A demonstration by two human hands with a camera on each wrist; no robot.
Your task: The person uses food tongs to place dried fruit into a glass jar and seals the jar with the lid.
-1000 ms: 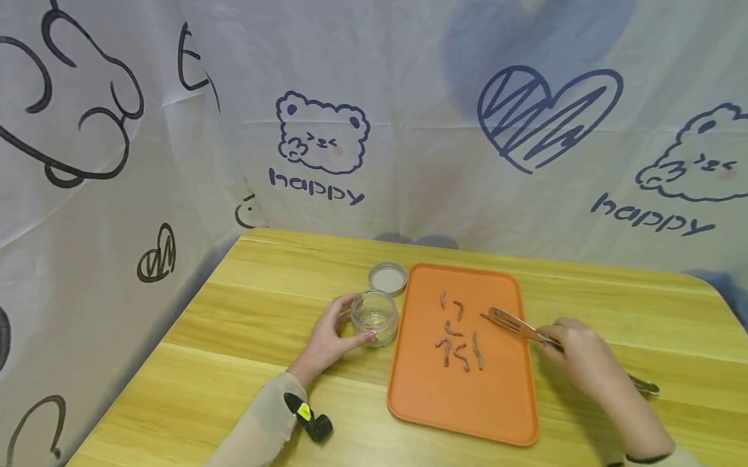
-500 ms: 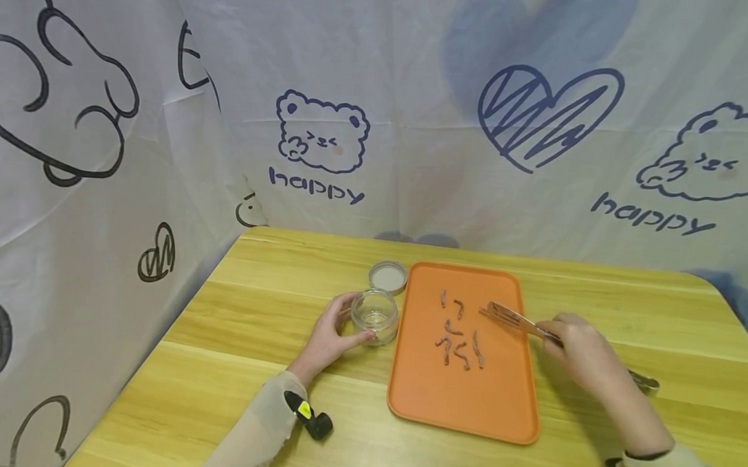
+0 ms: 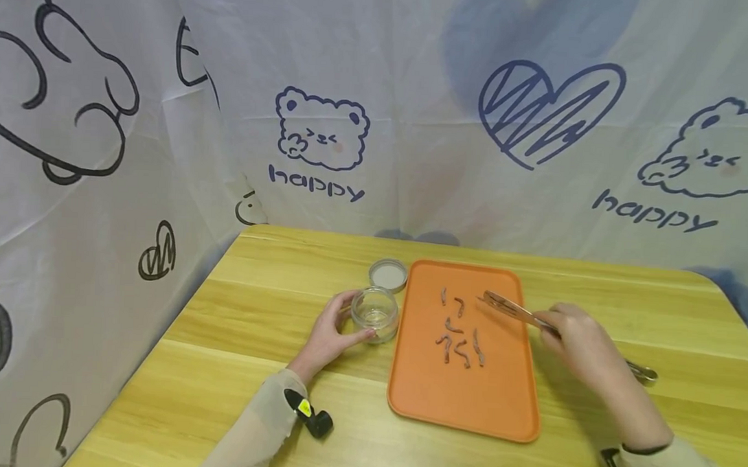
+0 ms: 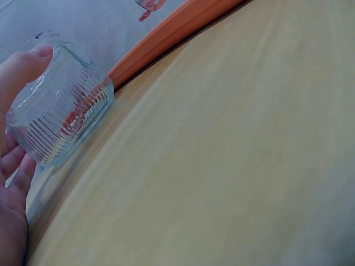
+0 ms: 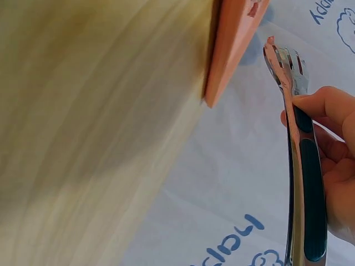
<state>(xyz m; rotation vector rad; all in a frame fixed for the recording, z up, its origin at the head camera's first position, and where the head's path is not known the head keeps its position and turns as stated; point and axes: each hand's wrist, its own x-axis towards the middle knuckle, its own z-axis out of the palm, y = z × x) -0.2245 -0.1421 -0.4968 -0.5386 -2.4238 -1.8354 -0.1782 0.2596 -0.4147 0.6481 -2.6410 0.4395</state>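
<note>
My left hand [image 3: 328, 338] grips a clear glass jar [image 3: 374, 317], thumb at the near side and fingers round the far side. The jar stands upright without its lid; ribbed glass shows low on its wall in the left wrist view. In my right hand [image 3: 583, 344] is a pair of metal tongs [image 3: 510, 308] with dark grips [image 5: 313, 199] and slotted ends. A small reddish-brown piece [image 5: 270, 40] shows at the tongs' tips, over the upper right of the orange tray [image 3: 467, 405]. Several thin, curled brown strips [image 3: 460, 353] lie on that tray.
A round lid [image 3: 387, 275] lies behind the jar, close to the tray's left edge. The wooden table [image 3: 221, 365] meets a white printed cloth [image 3: 414, 159] at the back and left.
My right hand has moved the tongs a little up and leftward over the tray. The left hand stays on the jar, and the strips on the tray lie as before.
</note>
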